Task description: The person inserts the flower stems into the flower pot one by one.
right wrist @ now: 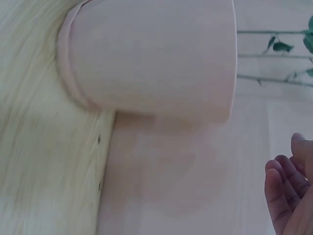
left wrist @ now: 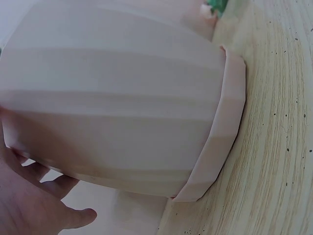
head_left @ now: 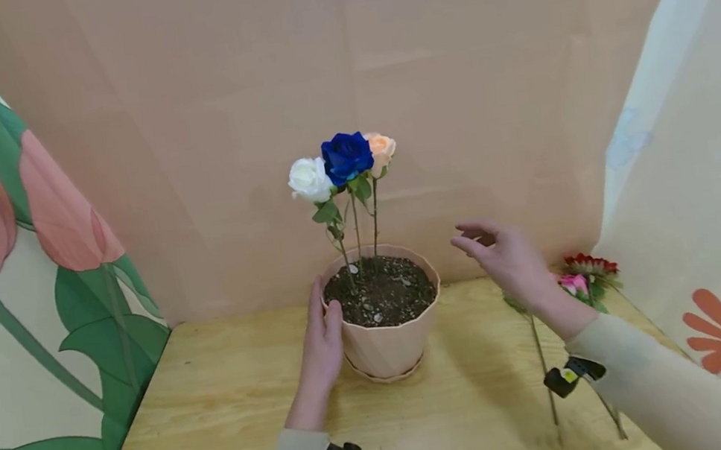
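Note:
A pale pink flower pot full of dark soil stands on a matching saucer. Three artificial roses rise from the soil: a white rose, a blue rose and a peach rose. My left hand rests against the pot's left side, fingers extended along the wall and thumb near the rim. To the right of the pot, my right hand hovers in the air, its fingers loosely bent with nothing between them. In the right wrist view the same hand is apart from the pot.
On the wooden table at the right, beneath my right forearm, lie more artificial flowers: a pink flower, a dark red flower and long stems. A plain pinkish backdrop stands behind the pot. Printed panels flank both sides.

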`<state>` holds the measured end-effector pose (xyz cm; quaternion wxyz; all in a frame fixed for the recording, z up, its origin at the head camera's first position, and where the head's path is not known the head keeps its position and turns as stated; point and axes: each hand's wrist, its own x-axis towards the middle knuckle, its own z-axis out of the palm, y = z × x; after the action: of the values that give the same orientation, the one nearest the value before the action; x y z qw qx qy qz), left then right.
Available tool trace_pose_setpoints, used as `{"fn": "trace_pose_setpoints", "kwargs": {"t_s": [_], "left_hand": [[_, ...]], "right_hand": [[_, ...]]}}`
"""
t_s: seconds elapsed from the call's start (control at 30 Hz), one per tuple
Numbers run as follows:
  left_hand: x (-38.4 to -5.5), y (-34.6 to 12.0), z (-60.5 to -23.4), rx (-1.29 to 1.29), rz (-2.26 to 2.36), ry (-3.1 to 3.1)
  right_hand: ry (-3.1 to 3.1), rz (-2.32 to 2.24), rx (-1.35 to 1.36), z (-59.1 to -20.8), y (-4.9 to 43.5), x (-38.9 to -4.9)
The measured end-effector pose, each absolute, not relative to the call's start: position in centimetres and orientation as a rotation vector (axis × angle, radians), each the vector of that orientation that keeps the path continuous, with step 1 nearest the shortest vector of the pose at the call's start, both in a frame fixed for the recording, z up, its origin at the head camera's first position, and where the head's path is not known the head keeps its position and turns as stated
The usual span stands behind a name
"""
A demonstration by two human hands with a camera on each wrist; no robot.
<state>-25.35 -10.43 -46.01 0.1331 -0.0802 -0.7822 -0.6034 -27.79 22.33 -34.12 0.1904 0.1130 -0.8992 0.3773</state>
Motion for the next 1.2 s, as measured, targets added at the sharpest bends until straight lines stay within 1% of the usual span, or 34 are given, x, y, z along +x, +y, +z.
{"fn": "trace_pose_setpoints", "kwargs": {"t_s": [0.2, 0.7, 0.9, 1.2], "left_hand": [[-25.6, -10.8, -45.7, -0.239, -1.747, -2.269], [-25.7, -11.0, -45.6, -0.266, -1.779, -2.254], [-25.6, -10.8, -45.5, -0.252, -1.785, -2.255], [-25.4, -10.6, -45.7, -0.269, -1.793, -2.253]], "right_hand": [[-2.562, 0.933, 0.233, -34.5, 26.4, -25.9], [-2.656, 0.795, 0.065, -39.8, 35.0, -23.5], [-2.726, 0.788, 0.020, -42.0, 36.5, -22.3], [-2.869, 0.861, -0.082, -44.9, 36.2, -21.2]]}}
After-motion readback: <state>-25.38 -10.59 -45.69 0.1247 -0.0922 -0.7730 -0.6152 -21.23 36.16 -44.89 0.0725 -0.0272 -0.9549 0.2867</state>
